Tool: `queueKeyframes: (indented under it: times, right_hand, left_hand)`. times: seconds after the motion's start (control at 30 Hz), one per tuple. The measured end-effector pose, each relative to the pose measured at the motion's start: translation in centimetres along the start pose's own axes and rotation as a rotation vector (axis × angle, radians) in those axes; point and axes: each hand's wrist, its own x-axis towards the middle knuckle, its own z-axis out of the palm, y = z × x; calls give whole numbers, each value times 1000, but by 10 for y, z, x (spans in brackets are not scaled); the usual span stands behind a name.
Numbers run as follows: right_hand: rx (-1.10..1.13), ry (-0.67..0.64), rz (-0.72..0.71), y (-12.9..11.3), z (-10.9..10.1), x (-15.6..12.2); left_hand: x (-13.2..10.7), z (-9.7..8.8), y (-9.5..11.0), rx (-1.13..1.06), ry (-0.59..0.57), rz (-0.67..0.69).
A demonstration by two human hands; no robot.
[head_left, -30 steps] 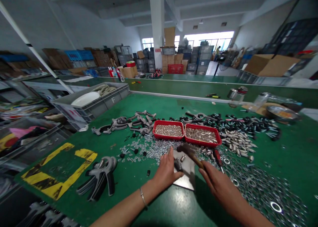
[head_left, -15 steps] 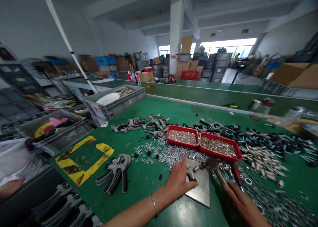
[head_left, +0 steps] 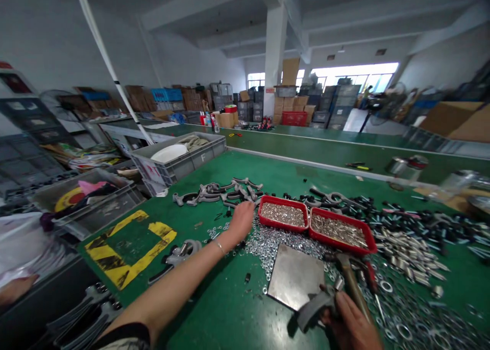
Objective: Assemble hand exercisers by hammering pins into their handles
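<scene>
My right hand [head_left: 354,317], at the lower right, is closed on a grey curved clamp part [head_left: 316,308] with a ribbed silver metal piece at its upper end. The part is held above the near edge of a square metal plate [head_left: 296,276]. Beside that hand, a hammer [head_left: 350,278] lies with its wooden handle partly behind the fingers. My left hand [head_left: 242,221] reaches out to the near side of the grey clamp parts [head_left: 237,188], left of a red tray of small rings [head_left: 261,218]. Its fingers point down and are hidden behind the hand.
A second red tray [head_left: 373,249] holds small metal pins. Loose nuts [head_left: 281,240], washers, silver sleeves [head_left: 409,253] and black-headed bolts spread around. A red-handled screwdriver [head_left: 371,278] lies right of the hammer. Grey crates [head_left: 184,164] stand left; another person's hand [head_left: 17,289] shows there.
My left hand has left the plate and moved up and left to the clamp parts. My right hand has let go of the hammer and now holds the clamp part from the plate.
</scene>
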Motion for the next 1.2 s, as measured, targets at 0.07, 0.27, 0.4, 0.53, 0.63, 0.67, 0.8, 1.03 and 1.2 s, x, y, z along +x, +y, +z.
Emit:
queueKeyframes:
  times: [0.07,0.27,0.4,0.53,0.63,0.67,0.8,1.03,1.2]
  right_hand:
    - [120,-21,78,-3,0,-6]
    - [347,-57,281,-32,5,-1]
    - [118,-46,157,-42,-1,12]
    - [-110,-22,-14,-46,0,19]
    - [-173,-54,-85,-51,6,18]
    - [-186,-64,-99,-54,7,16]
    - [-210,-105,-146,-65,6,6]
    - [-303,-150,-197,-75,-5,-10]
    - [-294,-181,-238,-76,-9,-11]
  left_hand:
    - [29,-1,-37,22,-43,-38]
    - [58,7,-81,-48,-63,-61]
    - [53,-10,-85,-167,29,-136]
    - [5,-14,-43,-751,8,-122]
    - [-54,3,24,-1438,-220,-182]
    - [-72,11,48,-1530,-298,-205]
    - [-116,33,114,-1570,-455,-247]
    - [-125,29,134,-1432,-394,-192]
    - [-130,21,143,-1369,-382,-135]
